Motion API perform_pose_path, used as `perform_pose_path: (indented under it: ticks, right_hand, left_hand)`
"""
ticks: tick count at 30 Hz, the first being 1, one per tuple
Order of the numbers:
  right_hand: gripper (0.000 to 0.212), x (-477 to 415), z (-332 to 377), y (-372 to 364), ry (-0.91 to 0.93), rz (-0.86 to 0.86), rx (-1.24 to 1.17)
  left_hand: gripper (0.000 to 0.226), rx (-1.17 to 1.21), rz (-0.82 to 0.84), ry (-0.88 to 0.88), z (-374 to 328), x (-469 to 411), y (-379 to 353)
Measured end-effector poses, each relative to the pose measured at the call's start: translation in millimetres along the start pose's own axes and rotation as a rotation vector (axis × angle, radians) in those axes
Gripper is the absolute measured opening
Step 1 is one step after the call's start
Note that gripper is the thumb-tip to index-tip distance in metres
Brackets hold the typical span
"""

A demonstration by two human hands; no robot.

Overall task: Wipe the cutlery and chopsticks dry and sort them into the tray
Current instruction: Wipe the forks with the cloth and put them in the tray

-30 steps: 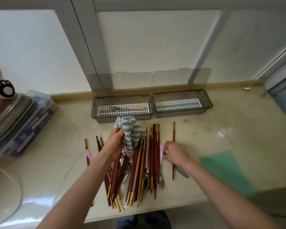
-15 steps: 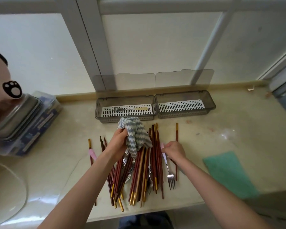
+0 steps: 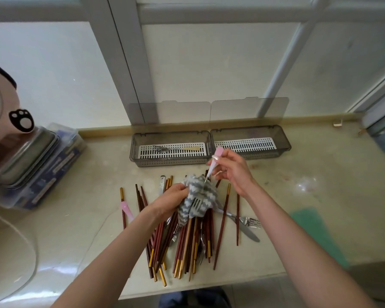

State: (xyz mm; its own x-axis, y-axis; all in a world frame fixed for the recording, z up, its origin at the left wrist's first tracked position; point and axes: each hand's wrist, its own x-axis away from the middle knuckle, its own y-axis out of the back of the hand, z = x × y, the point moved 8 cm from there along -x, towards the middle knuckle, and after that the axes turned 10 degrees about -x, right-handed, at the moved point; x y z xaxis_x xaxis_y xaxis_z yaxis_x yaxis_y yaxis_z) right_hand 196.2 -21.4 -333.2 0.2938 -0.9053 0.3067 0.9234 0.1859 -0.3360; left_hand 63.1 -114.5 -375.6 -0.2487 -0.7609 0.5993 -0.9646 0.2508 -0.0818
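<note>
left hand (image 3: pixel 171 200): clenched round a grey-and-white zigzag cloth (image 3: pixel 201 208), fingers buried in its folds, on the near side of the tray (image 3: pixel 142 162)
right hand (image 3: pixel 234 171): pinched the handle of a pink-handled fork (image 3: pixel 216 157) between thumb and fingertips, just in front of the tray's middle wall
pink-handled fork: was tilted, with its handle up toward the tray, its thin shaft running down into the cloth and its tines lying on the cloth
tray: was made of two smoky grey compartments side by side, each with a white slotted insert, and both lids stood open behind it
left compartment: held one gold-handled fork (image 3: pixel 165 149) lying lengthwise on the insert
chopsticks (image 3: pixel 182 243): lay as a heap of brown, gold-tipped sticks on the table (image 3: pixel 320 187) in front of the tray, partly under the cloth and both hands, with a few singles at either edge
silver fork (image 3: pixel 252 222) and table knife (image 3: pixel 250 235): lay close together at the heap's right edge, farther from the tray than the right hand
pink-handled utensil (image 3: pixel 125 206): lay at the heap's left edge, in front of the tray's left end
green mat (image 3: pixel 316 232): lay in front of the tray and to its right, well apart
pink fan (image 3: pixel 2 107): stood well to the left of the tray
</note>
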Motion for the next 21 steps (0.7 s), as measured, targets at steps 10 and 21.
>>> perform_pose_path:
  ticks: [10, 21]
  right_hand:
    - [0.007, -8, 11, -15, 0.134, -0.022, 0.095]
    - [0.012, -11, 46, -6, 0.362, -0.258, 0.04]
  left_hand:
    - [0.021, -0.222, -0.234, -0.069, -17, 1, 13]
    - [0.023, -0.047, -0.267, -0.026, -18, 6, 35]
